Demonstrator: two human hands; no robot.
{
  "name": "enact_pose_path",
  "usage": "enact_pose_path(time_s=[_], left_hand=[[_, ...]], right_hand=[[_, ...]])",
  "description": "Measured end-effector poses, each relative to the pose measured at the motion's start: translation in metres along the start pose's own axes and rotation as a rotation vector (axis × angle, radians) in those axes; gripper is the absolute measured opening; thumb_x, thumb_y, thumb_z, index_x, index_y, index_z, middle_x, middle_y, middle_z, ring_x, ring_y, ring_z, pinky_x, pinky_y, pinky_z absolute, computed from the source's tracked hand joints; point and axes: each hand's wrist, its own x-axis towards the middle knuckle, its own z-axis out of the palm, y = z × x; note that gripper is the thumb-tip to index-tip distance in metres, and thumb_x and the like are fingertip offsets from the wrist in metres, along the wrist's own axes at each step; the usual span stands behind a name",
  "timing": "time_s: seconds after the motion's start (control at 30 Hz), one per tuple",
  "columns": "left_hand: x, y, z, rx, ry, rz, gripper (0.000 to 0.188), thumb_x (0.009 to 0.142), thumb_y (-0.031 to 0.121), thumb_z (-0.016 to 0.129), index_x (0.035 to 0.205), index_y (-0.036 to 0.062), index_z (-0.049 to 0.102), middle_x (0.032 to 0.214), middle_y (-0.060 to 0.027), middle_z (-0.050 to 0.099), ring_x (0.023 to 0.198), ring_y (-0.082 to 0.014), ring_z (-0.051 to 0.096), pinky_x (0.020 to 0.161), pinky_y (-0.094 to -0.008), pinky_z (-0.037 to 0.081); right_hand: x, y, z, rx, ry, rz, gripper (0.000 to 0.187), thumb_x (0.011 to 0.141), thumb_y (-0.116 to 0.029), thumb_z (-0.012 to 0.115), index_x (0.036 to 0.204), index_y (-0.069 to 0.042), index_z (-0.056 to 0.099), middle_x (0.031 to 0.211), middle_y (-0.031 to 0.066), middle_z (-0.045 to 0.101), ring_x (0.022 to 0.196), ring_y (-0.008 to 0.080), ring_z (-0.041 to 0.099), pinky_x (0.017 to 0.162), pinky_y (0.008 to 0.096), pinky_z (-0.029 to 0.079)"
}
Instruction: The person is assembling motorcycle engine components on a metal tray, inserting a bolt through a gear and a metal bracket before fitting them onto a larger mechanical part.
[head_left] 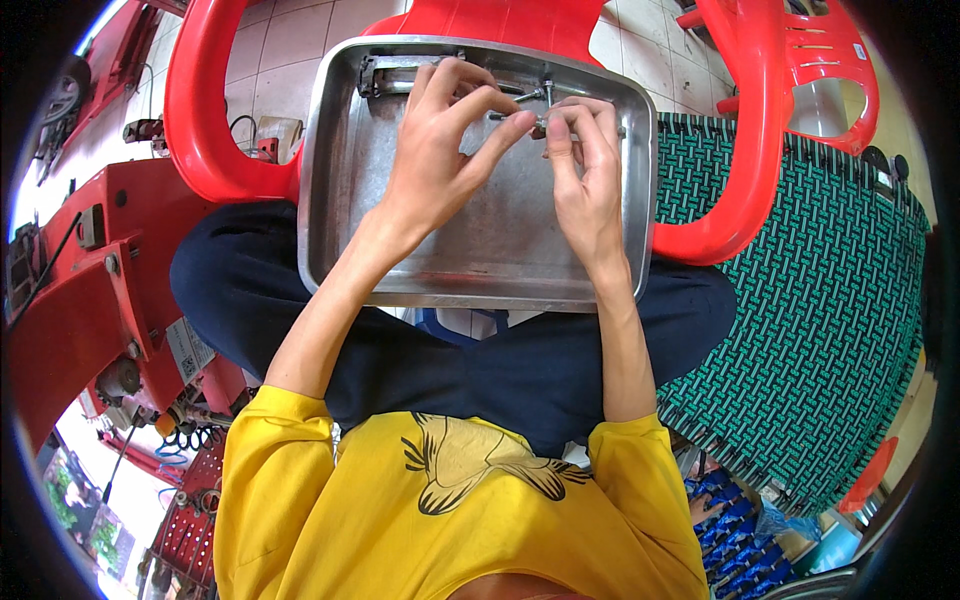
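A shallow steel tray (pixel 450 275) lies across my lap, and both hands are over its far half. My left hand (pixel 435 150) has thumb and forefinger tips brought together near a small metal part; whatever lies between them is too small to name. Facing it, my right hand (pixel 587 150) pinches the small dark metal part (pixel 540 128) between thumb and fingers. Just beyond the fingertips rest slim bolt-like metal pieces (pixel 548 90). Along the tray's far wall lies a long dark metal assembly (pixel 375 78), partly hidden behind my left hand.
The tray's far end sits on a red plastic chair (pixel 500 18), whose arms (pixel 235 180) curve up on both sides. To the right is a green-and-black woven seat (pixel 800 300). Red machinery (pixel 120 270) stands close on the left. Another red chair (pixel 830 75) is behind.
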Motion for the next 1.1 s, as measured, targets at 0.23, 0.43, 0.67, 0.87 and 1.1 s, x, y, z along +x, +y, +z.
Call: enact_pose_path(time_s=[0.23, 0.43, 0.67, 0.87, 1.1], left_hand=[[0.002, -0.003, 0.002, -0.06, 0.052, 0.088, 0.03, 0.081, 0.024, 0.091, 0.104, 0.0086, 0.078, 0.111, -0.0092, 0.06, 0.103, -0.0251, 0.059, 0.084, -0.0382, 0.052], [0.004, 0.013, -0.001, -0.123, 0.054, -0.052, 0.024, 0.084, 0.018, 0.088, 0.104, 0.0076, 0.079, 0.114, -0.0087, 0.062, 0.109, -0.0235, 0.064, 0.087, -0.0377, 0.057], [0.001, -0.003, 0.0, -0.028, -0.003, 0.026, 0.028, 0.085, 0.023, 0.087, 0.106, 0.006, 0.078, 0.114, -0.0092, 0.061, 0.103, -0.0255, 0.059, 0.083, -0.0372, 0.052], [0.002, -0.004, 0.001, -0.073, 0.005, 0.072, 0.03, 0.086, 0.024, 0.086, 0.106, 0.0039, 0.077, 0.115, -0.0097, 0.062, 0.105, -0.0262, 0.06, 0.084, -0.0386, 0.052], [0.004, 0.003, 0.0, -0.107, -0.005, 0.037, 0.026, 0.09, 0.022, 0.084, 0.107, 0.0042, 0.077, 0.115, -0.0099, 0.064, 0.103, -0.0248, 0.064, 0.086, -0.038, 0.055]], right_hand=[[0.0, -0.002, 0.0, 0.005, 0.004, 0.004, 0.029, 0.109, -0.025, 0.059, 0.108, 0.002, 0.067, 0.116, 0.0133, 0.055, 0.106, 0.0251, 0.062, 0.089, 0.0368, 0.056], [0.0, 0.0, 0.0, -0.001, 0.011, -0.012, 0.028, 0.109, -0.025, 0.059, 0.108, 0.003, 0.067, 0.116, 0.0139, 0.055, 0.106, 0.0256, 0.062, 0.088, 0.0367, 0.056], [0.0, -0.004, 0.0, 0.005, 0.006, 0.002, 0.027, 0.109, -0.023, 0.06, 0.107, 0.003, 0.067, 0.116, 0.0146, 0.055, 0.105, 0.0261, 0.062, 0.088, 0.0368, 0.056], [0.001, -0.004, 0.0, -0.016, 0.016, 0.009, 0.026, 0.108, -0.023, 0.06, 0.107, 0.003, 0.067, 0.116, 0.0143, 0.056, 0.105, 0.0259, 0.062, 0.087, 0.0365, 0.056], [0.0, -0.001, -0.001, -0.013, 0.019, 0.002, 0.026, 0.108, -0.022, 0.06, 0.107, 0.003, 0.067, 0.116, 0.0145, 0.056, 0.106, 0.0266, 0.062, 0.088, 0.0366, 0.056]])
